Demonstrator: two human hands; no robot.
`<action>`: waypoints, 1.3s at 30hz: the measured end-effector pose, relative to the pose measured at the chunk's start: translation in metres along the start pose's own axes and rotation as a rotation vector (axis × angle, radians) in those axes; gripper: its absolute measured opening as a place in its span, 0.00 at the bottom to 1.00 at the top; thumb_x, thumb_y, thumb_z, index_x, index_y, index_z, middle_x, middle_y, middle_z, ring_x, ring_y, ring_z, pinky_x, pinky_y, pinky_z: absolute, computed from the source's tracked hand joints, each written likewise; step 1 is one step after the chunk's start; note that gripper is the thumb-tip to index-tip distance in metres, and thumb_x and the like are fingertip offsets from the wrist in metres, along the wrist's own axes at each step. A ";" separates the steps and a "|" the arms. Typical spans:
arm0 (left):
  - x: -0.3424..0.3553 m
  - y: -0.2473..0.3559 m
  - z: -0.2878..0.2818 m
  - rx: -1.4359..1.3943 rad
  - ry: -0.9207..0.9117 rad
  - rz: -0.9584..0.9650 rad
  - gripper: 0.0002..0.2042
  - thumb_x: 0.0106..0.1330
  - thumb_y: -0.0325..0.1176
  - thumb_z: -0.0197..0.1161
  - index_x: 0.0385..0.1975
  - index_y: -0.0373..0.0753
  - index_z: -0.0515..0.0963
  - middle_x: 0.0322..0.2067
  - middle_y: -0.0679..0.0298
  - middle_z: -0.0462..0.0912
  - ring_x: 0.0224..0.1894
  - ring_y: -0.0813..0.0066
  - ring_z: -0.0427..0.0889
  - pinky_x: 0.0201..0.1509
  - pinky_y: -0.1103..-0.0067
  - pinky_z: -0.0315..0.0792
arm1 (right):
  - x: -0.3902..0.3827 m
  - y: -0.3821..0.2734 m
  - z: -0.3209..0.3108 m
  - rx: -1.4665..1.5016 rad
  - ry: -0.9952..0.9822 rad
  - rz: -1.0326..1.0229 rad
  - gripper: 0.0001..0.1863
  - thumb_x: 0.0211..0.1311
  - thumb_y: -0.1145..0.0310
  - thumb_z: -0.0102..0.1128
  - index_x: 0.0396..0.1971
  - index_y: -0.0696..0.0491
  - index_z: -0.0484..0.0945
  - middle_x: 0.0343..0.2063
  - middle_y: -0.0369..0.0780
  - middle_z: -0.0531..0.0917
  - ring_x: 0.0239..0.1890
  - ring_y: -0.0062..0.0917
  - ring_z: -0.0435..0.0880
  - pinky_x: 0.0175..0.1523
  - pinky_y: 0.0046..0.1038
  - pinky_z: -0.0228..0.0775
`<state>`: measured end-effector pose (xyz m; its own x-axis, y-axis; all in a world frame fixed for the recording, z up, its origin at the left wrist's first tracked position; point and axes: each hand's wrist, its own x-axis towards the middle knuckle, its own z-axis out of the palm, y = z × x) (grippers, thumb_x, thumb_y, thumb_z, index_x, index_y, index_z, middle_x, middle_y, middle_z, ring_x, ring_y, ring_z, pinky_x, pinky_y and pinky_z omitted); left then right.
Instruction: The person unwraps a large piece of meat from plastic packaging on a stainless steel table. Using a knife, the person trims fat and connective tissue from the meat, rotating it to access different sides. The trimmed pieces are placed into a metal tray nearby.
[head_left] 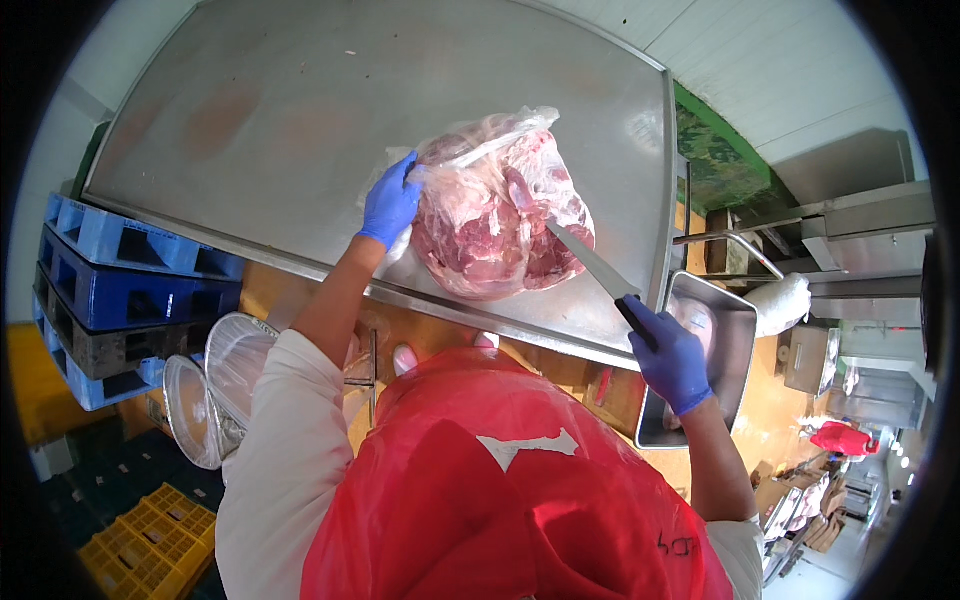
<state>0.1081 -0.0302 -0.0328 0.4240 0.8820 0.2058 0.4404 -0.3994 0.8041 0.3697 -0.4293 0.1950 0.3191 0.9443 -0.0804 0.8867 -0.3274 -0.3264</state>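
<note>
A large cut of raw meat (pixel 475 240), pink-red with white fat, lies on the steel table near its front edge. Clear plastic film (pixel 500 135) covers part of its far side and shows at its left. At the meat's left edge, my blue-gloved left hand (pixel 390 205) has its fingers closed on the film, against the meat. My right hand (pixel 672 365), also gloved in blue, grips the dark handle of a knife (pixel 595 262). The blade points up and left, and its tip is at the right side of the meat.
The steel table (pixel 300 110) has a raised rim. A deep metal tub (pixel 742 375) holding pale meat stands beside its right end. Stacked pallets (pixel 130 290), round bins lined with clear bags (pixel 190 400) and a yellow crate (pixel 150 540) are at left. Far right, a person in red (pixel 842 438) shows.
</note>
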 end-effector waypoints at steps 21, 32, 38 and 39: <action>0.026 0.135 0.040 0.712 -0.419 0.685 0.11 0.69 0.38 0.63 0.45 0.42 0.83 0.49 0.60 0.85 0.52 0.54 0.82 0.57 0.61 0.76 | 0.008 -0.014 0.075 0.560 0.121 0.396 0.24 0.71 0.73 0.61 0.66 0.52 0.78 0.53 0.49 0.89 0.49 0.37 0.92 0.54 0.35 0.81; 0.051 0.134 0.057 0.584 -0.604 0.604 0.21 0.76 0.50 0.53 0.39 0.40 0.87 0.38 0.49 0.89 0.43 0.48 0.89 0.49 0.57 0.81 | -0.069 -0.017 0.080 0.396 0.321 0.301 0.28 0.67 0.70 0.65 0.67 0.37 0.80 0.41 0.48 0.88 0.40 0.44 0.89 0.45 0.40 0.80; 0.052 0.153 0.064 0.627 -0.673 0.431 0.24 0.72 0.54 0.54 0.34 0.40 0.90 0.38 0.48 0.90 0.43 0.47 0.89 0.51 0.57 0.80 | -0.057 -0.038 0.062 0.314 0.244 0.175 0.25 0.69 0.68 0.65 0.65 0.37 0.81 0.35 0.47 0.87 0.35 0.44 0.88 0.41 0.41 0.81; 0.051 0.155 0.066 0.621 -0.688 0.403 0.24 0.71 0.53 0.54 0.34 0.40 0.90 0.39 0.47 0.90 0.44 0.47 0.89 0.52 0.57 0.80 | -0.054 -0.036 0.065 0.267 0.246 0.156 0.25 0.69 0.67 0.64 0.65 0.37 0.81 0.34 0.47 0.87 0.34 0.44 0.88 0.40 0.42 0.81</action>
<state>0.2504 -0.0635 0.0661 0.9098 0.3955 -0.1261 0.4151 -0.8680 0.2724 0.2983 -0.4661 0.1497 0.5422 0.8374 0.0692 0.7135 -0.4153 -0.5643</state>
